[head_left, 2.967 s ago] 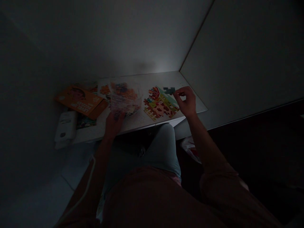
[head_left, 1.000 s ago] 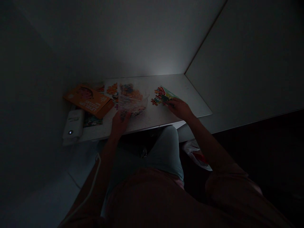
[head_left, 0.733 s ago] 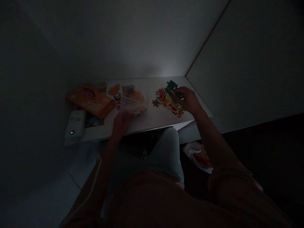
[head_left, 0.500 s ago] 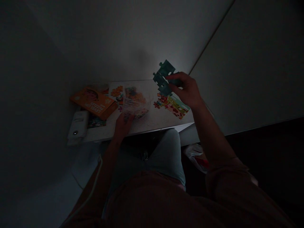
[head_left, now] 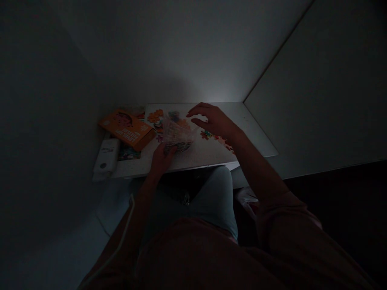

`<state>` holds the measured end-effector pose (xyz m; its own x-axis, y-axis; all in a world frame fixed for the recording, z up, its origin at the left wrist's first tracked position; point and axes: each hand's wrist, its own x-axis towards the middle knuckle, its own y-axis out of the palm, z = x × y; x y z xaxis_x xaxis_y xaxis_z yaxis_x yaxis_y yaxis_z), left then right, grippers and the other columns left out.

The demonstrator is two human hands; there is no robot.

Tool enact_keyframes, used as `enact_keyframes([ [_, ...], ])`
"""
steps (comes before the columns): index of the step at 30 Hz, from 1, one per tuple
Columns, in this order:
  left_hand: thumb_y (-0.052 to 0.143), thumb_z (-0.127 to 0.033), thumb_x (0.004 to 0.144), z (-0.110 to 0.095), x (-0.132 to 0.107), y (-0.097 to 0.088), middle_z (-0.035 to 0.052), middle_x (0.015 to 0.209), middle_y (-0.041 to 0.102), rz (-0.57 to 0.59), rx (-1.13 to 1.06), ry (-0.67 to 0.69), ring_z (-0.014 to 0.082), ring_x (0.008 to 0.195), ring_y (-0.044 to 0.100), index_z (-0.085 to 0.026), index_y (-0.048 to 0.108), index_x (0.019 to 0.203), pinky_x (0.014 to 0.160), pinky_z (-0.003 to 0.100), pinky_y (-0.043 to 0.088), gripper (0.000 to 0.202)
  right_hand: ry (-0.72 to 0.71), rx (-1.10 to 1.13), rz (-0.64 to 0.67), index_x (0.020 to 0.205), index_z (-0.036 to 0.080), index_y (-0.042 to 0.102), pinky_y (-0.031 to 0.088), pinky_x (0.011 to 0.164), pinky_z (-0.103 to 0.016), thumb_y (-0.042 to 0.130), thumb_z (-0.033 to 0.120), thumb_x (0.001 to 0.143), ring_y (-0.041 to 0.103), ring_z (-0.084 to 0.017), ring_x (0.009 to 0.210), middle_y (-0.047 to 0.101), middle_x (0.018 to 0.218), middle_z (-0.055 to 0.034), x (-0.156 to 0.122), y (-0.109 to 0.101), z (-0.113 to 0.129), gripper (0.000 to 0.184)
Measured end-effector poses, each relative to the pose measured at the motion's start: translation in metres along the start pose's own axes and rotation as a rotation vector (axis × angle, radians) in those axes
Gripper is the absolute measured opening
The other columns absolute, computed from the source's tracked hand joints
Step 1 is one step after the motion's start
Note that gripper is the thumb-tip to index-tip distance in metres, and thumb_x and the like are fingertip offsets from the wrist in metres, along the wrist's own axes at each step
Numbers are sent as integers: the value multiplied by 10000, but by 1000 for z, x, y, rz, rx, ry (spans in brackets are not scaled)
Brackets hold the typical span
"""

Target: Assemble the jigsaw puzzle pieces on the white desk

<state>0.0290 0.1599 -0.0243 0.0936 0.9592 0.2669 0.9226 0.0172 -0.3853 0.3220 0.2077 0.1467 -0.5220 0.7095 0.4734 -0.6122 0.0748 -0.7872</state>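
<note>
My left hand (head_left: pixel 162 159) is closed on the lower edge of a clear plastic bag (head_left: pixel 178 135), with jigsaw pieces inside, at the table's middle. To the right of the bag's upper part hovers my right hand (head_left: pixel 211 119), thumb and fingers apart with nothing between them. Dark pieces show near the bag's top, too dim to make out. Under the right wrist, the joined jigsaw strip (head_left: pixel 225 143) lies partly hidden, with a green and orange jigsaw piece (head_left: pixel 206 135) at its left end. Orange jigsaw pieces (head_left: pixel 155 116) lie left of the bag.
An orange puzzle box (head_left: pixel 130 131) lies at the left over a dark picture sheet (head_left: pixel 130 152). A white device (head_left: pixel 106 155) sits at the table's left front corner. The white table (head_left: pixel 254 141) meets walls behind. On the floor at right is a plastic bag (head_left: pixel 247 199).
My right hand has come down and left towards the bag. The joined green jigsaw pieces it held are out of its fingers. My left hand stays on the bag.
</note>
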Motion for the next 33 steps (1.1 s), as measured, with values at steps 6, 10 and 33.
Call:
enact_keyframes([
  [6, 735, -699, 1037, -1, 0, 0, 169, 1308, 868, 10, 9, 2, 387, 1251, 819, -235, 774, 1289, 1142, 595, 646, 529, 320, -49, -220, 1345, 293, 813, 669, 984, -474, 663, 612, 1136, 776, -283, 1081, 810, 1286, -108, -68, -10, -55, 410],
  [10, 732, -757, 1020, -3, 0, 1, 155, 1311, 866, 3, 13, -13, 381, 1251, 813, -258, 777, 1270, 1149, 587, 645, 560, 655, -220, -35, 1347, 211, 818, 631, 1114, -544, 749, 682, 1050, 772, -366, 1205, 793, 1333, -196, -106, 20, -88, 561],
  [33, 717, -779, 1000, 0, 0, 0, 165, 1284, 866, -17, 48, -40, 387, 1225, 814, -259, 778, 1240, 1149, 601, 634, 575, 1072, -298, -104, 1595, 149, 644, 366, 1365, -661, 876, 850, 847, 463, -515, 1631, 529, 1734, -331, -178, -5, -169, 1051],
])
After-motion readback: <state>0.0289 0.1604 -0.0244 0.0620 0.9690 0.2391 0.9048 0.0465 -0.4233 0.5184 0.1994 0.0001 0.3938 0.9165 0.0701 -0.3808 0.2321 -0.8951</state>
